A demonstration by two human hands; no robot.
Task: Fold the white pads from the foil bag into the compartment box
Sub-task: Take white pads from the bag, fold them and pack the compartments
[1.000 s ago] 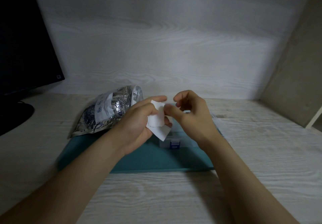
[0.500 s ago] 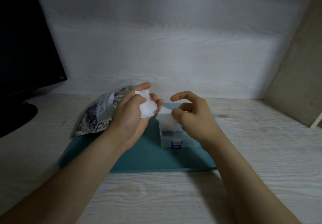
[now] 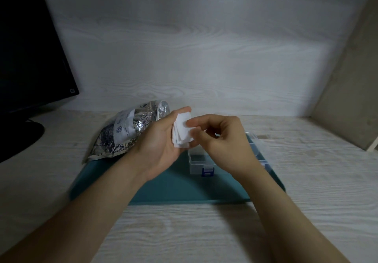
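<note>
Right hand (image 3: pixel 222 140) returned to white pads (image 3: pixel 182 134), fingers (image 3: pixel 194 122) pinching, left hand (image 3: pixel 160 142) holding them

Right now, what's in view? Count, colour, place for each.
white pads: small stack, count unclear, white, between the hands above the box
foil bag: 1, silver with dark print, back left of the mat
compartment box: 1, clear with blue latch, on the mat
mat: 1, teal, on the desk
monitor: 1, black, far left
desk: 1, pale wood
left hand: holds the stack
right hand: pinches the top pad
</note>
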